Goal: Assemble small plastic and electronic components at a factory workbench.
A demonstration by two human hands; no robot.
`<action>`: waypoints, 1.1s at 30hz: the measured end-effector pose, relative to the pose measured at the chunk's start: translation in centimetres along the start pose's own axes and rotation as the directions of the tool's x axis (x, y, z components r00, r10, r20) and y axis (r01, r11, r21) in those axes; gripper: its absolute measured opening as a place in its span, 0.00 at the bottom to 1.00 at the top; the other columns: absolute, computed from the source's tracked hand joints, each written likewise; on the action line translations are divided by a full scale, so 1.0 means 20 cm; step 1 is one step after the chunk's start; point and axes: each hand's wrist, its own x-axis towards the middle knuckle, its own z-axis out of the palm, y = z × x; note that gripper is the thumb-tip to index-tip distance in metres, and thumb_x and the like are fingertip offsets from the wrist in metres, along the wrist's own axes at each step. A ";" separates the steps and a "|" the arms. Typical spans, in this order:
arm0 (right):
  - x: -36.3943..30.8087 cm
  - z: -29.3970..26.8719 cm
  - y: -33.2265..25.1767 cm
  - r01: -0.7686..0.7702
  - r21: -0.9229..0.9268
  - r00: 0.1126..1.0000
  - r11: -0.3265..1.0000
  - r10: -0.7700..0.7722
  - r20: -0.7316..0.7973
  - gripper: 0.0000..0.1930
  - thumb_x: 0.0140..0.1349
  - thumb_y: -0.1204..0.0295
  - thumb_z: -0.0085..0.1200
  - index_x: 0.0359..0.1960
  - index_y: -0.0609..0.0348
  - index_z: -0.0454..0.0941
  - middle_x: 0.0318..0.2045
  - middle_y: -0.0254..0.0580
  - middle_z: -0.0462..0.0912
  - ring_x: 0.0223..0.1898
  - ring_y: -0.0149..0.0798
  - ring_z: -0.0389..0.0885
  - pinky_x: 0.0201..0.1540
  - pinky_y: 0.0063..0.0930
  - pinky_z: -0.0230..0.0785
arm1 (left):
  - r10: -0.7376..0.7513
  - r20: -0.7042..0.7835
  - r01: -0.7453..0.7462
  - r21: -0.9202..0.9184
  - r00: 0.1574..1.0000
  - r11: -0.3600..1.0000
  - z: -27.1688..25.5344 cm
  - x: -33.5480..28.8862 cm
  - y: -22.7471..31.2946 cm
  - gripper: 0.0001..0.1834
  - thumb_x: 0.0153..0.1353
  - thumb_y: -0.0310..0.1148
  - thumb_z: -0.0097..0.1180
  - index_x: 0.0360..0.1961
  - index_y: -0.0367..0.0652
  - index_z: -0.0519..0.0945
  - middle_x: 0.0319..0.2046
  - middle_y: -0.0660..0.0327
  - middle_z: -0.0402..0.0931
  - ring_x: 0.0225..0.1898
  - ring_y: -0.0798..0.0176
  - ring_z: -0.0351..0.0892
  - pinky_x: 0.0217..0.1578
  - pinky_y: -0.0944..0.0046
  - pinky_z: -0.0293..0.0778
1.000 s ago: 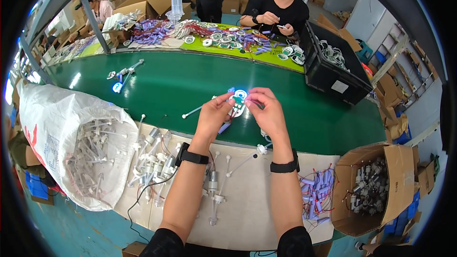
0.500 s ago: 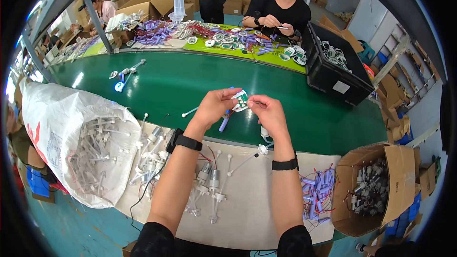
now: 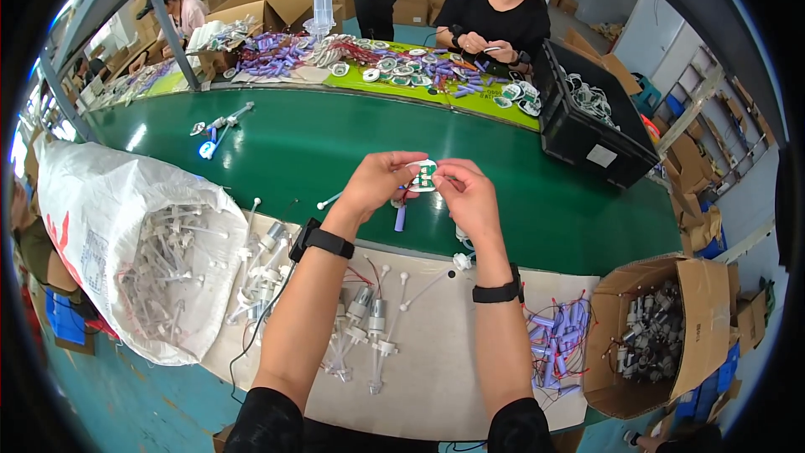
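Over the green surface, my left hand (image 3: pixel 376 183) grips a small round white piece with a green circuit board (image 3: pixel 426 176) by its left side. Thumb and fingers of my right hand (image 3: pixel 470 200) are pinched together at the board's right edge; whatever lies between them is too small to make out. Pale connectors show on the board's face. A purple cylindrical battery (image 3: pixel 400 218) hangs or lies just below the board. A thin whitish tube (image 3: pixel 330 200) sticks out beside my left hand. Under my right wrist, a white fitting (image 3: pixel 462 261) on a tube is partly hidden.
A white sack (image 3: pixel 180 277) of clear tube parts lies left. Small motor pumps (image 3: pixel 369 315) and purple batteries (image 3: pixel 558 340) rest on the beige mat. A carton (image 3: pixel 704 327) of motors stands right, a black crate (image 3: pixel 599 153) far right. A co-worker (image 3: pixel 495 13) sits opposite, hands together.
The circuit board has turned to face me more squarely, and my right fingers have shifted along its right edge. The battery below hangs straighter. The co-worker's hands have lowered slightly.
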 end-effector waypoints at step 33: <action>0.01 -0.17 -0.14 -0.077 0.056 0.982 0.995 0.085 -0.170 0.05 0.63 0.74 0.59 0.36 0.60 0.85 0.51 0.33 0.82 0.37 0.25 0.84 0.21 0.17 0.69 | 0.052 -0.140 -0.093 -0.313 0.989 0.945 -0.16 0.08 0.15 0.15 0.71 0.28 0.49 0.56 0.33 0.73 0.44 0.55 0.82 0.43 0.61 0.85 0.45 0.62 0.85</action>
